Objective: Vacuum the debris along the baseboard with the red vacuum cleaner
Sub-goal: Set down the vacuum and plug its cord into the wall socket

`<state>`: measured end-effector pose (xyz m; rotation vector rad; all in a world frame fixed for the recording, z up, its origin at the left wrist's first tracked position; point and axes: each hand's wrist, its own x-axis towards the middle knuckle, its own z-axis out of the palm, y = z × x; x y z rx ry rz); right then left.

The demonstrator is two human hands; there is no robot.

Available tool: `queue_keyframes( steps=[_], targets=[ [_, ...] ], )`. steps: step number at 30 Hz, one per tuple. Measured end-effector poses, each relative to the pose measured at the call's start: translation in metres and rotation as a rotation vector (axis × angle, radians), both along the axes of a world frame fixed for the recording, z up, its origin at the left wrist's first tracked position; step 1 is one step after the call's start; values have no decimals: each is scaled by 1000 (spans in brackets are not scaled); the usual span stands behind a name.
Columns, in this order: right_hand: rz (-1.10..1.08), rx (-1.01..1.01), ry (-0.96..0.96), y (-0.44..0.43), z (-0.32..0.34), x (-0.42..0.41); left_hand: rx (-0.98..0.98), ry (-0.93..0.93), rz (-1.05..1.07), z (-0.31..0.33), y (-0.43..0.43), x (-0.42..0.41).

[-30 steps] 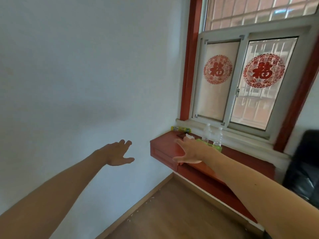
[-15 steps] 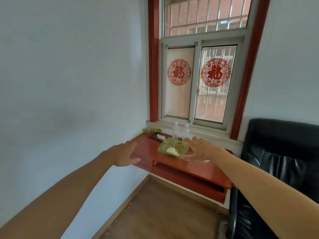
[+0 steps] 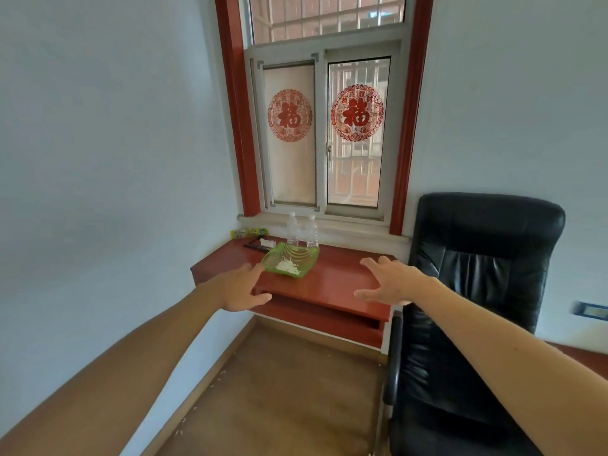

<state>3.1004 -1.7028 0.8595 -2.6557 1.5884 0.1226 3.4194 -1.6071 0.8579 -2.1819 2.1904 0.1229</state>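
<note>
Red lacquered wood makes up the one table (image 3: 335, 284), fixed under the window in the corner. On it sits one green glass dish (image 3: 309, 256) holding a small heap of white shreds (image 3: 288, 266). Behind the dish stand two clear water bottles (image 3: 292, 230) (image 3: 311, 231), upright and side by side against the sill. The window carries two round red paper-cuts (image 3: 289, 115) (image 3: 357, 112), one on each pane. One black leather chair (image 3: 477, 274) stands just beside the table's right end.

Two bare arms reach forward. The left hand (image 3: 241, 291) is over the table's left front corner, its fingertips close to the dish's near edge. Its grip is slack, the fingers are straight, and it holds nothing. Whether it touches the wood cannot be told. The right hand (image 3: 390, 284) is over the table's right end with its fingers spread wide, its grip likewise open and empty.

Low on the left, the debris (image 3: 212, 385) lies as a scattered line of small white specks on the wooden floor (image 3: 289, 390). It sits right against the baseboard (image 3: 195, 390) of the left wall, well below both hands.
</note>
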Motion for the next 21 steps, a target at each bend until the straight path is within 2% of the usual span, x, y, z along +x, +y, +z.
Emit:
queue_keyframes(
  steps=[10,15,21],
  targets=[
    [-110,95,9,-9,-52,-41,69,-24,-134,-43,-52,-35],
    [-199,167,-8,-17,-104,-37,164,-19,-232,-95,-95,-33],
    [-350,321,-21,-15,-202,-32,326,-18,-349,-189,-135,-39]
  ],
)
